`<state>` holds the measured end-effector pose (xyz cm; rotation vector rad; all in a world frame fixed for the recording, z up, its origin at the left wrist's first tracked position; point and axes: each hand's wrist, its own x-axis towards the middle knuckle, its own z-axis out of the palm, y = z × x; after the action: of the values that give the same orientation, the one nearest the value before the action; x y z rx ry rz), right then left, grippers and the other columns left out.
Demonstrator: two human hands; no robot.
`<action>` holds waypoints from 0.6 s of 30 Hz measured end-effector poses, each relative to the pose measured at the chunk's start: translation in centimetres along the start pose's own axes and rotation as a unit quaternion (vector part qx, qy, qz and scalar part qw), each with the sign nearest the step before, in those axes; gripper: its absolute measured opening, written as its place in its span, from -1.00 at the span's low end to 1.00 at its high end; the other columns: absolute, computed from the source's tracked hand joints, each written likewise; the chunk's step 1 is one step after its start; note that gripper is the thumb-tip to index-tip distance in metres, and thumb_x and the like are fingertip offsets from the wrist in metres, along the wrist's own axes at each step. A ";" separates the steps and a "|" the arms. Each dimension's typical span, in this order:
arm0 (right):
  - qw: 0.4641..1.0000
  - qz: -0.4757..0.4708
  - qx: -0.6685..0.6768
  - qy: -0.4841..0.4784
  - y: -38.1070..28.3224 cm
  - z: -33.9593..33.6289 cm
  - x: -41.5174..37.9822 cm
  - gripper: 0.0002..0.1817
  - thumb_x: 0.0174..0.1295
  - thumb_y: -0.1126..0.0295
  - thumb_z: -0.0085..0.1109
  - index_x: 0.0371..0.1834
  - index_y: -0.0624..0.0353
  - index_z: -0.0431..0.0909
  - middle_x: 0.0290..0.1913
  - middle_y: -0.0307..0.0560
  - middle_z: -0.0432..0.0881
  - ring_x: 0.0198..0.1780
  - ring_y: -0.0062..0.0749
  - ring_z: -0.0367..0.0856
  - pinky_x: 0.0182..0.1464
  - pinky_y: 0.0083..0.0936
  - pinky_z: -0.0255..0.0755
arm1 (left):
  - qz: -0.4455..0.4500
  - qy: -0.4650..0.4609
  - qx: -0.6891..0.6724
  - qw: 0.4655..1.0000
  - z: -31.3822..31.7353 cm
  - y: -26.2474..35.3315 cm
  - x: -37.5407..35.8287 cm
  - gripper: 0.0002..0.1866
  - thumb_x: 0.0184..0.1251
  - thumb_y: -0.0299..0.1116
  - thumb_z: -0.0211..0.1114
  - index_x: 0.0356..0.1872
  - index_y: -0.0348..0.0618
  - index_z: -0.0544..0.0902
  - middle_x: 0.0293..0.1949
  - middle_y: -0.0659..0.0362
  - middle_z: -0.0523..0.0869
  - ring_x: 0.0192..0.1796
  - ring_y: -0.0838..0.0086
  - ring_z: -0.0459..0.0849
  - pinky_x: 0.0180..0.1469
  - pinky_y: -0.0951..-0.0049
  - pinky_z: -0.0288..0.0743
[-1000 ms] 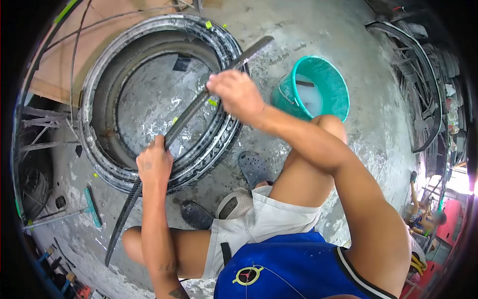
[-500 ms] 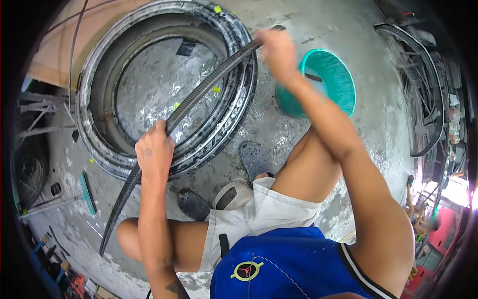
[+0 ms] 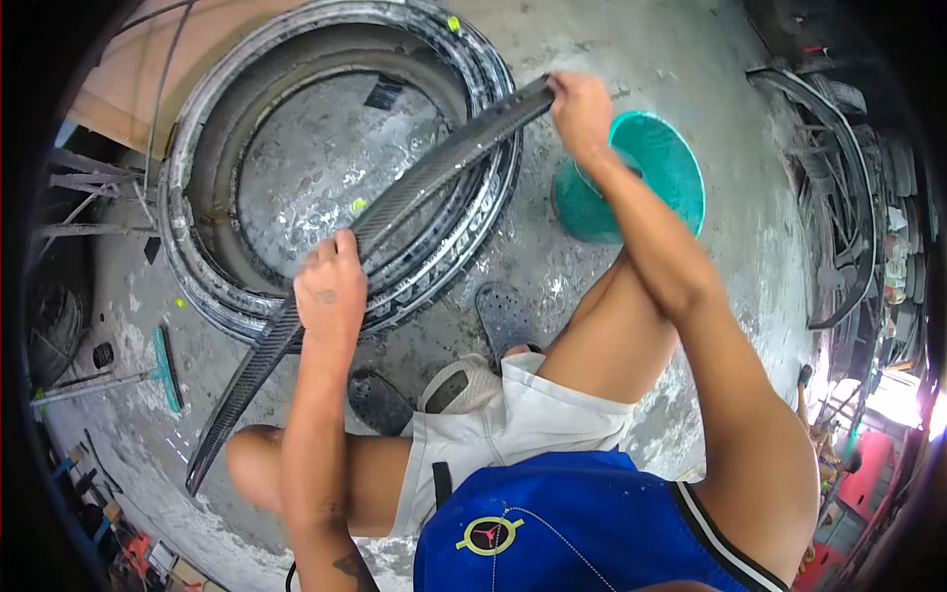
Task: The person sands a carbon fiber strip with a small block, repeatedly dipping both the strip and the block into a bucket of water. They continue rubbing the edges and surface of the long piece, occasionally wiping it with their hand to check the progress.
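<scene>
Both hands hold a long, curved black strip with a carbon-fibre weave (image 3: 434, 176), slanting across the view over a wet tyre (image 3: 178, 232) that lies flat on the floor. My left hand (image 3: 332, 296) is closed around the strip's lower middle. My right hand (image 3: 584, 116) pinches its upper end, near the teal bucket (image 3: 584, 205). Small pale drops or specks dot the strip's surface. Its lower end tapers to a point beside my left knee. What lies deep inside the bucket is partly hidden by my right forearm.
Wet, stained concrete floor (image 3: 651, 59) surrounds the tyre. A teal-headed floor squeegee or broom (image 3: 168, 370) lies at left. Another curved black strip (image 3: 863, 197) rests against clutter at right. Tan board (image 3: 118, 104) stands at upper left. My feet are in dark clogs (image 3: 505, 316).
The strip has been turned so that more of its broad woven face shows. My right hand has shifted right and slightly down; my left hand has moved slightly right.
</scene>
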<state>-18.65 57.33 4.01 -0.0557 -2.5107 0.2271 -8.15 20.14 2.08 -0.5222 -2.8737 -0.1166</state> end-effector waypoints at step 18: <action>0.975 -0.169 0.130 -0.057 -6.5 -1.6 -6.8 -0.81 0.04 0.57 0.20 -0.29 0.12 0.70 -0.27 -0.02 0.72 -0.17 -0.04 0.65 -0.05 -0.08 0.51 | 0.034 -0.006 0.027 0.999 0.8 0.0 -0.3 -0.90 0.29 -0.46 0.20 -0.20 -0.17 0.55 -0.32 0.07 0.72 -0.29 0.24 0.80 -0.26 0.29 0.70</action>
<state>-12.12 50.53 2.48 0.5002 -2.5303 0.4238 -8.04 20.16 1.24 -0.6107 -2.8591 -0.0256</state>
